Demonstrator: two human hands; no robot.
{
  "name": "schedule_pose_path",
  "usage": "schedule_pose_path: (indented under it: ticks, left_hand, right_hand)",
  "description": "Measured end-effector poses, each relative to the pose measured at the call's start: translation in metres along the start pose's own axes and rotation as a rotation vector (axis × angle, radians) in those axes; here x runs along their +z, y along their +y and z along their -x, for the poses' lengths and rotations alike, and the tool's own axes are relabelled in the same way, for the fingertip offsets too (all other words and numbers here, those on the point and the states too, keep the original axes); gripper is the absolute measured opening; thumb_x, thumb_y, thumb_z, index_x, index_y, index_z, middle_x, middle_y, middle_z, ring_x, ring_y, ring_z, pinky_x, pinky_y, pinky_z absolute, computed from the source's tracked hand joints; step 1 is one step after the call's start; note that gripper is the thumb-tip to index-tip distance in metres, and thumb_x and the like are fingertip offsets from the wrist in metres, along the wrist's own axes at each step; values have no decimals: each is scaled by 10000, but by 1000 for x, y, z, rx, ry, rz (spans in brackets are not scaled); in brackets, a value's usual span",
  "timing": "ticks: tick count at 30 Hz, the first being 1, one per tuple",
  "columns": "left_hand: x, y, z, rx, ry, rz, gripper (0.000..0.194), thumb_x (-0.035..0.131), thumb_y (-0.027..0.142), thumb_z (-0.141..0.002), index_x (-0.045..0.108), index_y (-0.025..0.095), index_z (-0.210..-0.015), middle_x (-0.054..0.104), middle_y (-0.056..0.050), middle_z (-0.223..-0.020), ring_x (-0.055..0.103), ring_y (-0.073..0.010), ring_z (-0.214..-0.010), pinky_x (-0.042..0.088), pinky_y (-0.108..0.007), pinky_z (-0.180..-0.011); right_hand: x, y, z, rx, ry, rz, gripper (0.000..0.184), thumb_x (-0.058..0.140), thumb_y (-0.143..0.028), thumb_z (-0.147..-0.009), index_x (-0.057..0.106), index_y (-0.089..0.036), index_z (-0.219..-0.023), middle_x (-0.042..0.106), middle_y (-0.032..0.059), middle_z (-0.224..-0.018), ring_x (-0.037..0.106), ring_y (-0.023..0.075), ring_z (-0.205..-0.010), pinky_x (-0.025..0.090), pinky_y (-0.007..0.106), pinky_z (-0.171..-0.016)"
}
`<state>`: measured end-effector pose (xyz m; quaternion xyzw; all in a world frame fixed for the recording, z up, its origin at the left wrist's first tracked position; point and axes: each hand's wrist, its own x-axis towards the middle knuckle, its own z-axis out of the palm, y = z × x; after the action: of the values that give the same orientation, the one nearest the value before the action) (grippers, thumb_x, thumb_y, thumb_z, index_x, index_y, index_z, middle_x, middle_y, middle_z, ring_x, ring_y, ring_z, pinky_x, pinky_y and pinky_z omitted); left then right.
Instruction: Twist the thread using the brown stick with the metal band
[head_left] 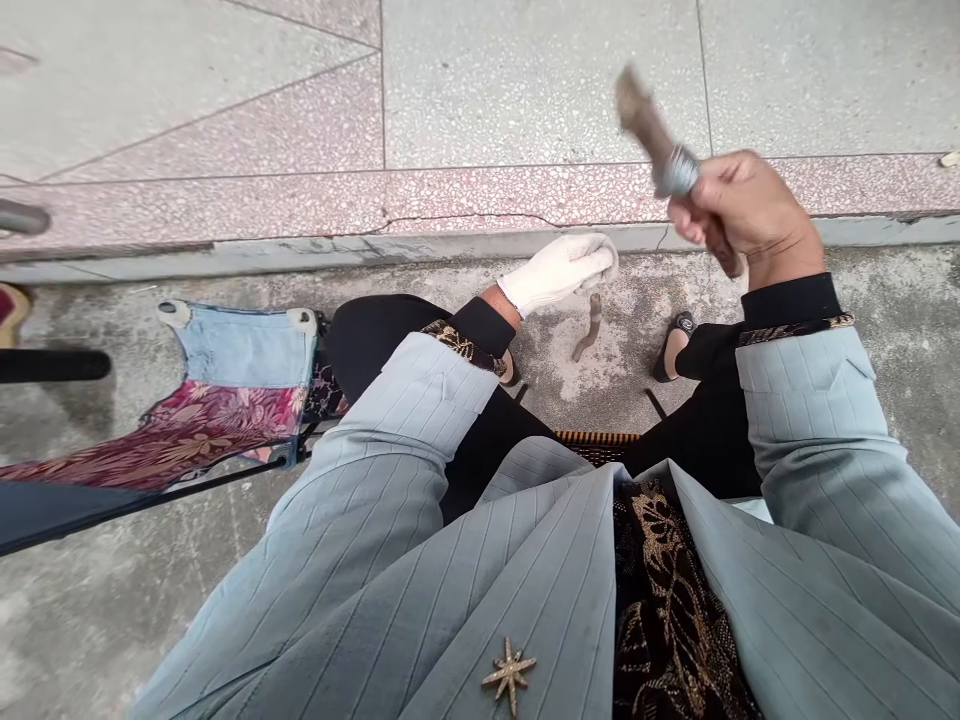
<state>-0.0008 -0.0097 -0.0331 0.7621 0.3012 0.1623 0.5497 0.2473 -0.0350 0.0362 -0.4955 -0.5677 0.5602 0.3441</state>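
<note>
The right hand [754, 212] gripped a raised stick [651, 130], its wire binding [681, 172] apparently done; anything left undone was unclear. The gloved left hand [559, 273] was half-curled, contents undetermined. 1 brown piece [593, 320] lay on the ground [885, 320].

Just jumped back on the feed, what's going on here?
The bare right hand holds a brown stick bound with wire up in the air, its far end blurred. The left hand, in a white glove, is lower, near the edge of the terrazzo ledge; whether it grips anything is unclear. A short, curved brown piece lies on the concrete ground between the person's feet, touched by neither hand.
</note>
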Motion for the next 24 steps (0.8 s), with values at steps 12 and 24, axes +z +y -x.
schedule_pose_path:
  ticks: [12, 24]
  left_hand:
    - [2, 11, 3, 64, -148, -229, 303, 480, 387, -952, 671, 151, -954, 661, -17, -808, 568, -122, -714, 436, -260, -720]
    - [-12, -4, -3, 22, 71, -232, 308, 471, 381, -924, 645, 131, -874, 663, -28, -802, 598, -150, -807, 465, -294, -798]
  right_hand:
    - [7, 27, -30, 330, 279, 496, 294, 715, -356, -878, 621, -189, -655, 557, 17, -527, 538, 142, -558, 461, 317, -641]
    - [10, 28, -22, 499, -513, 713, 285, 868, -424, -674, 705, -190, -681, 618, -5, -591, 610, 152, -644, 462, 292, -633]
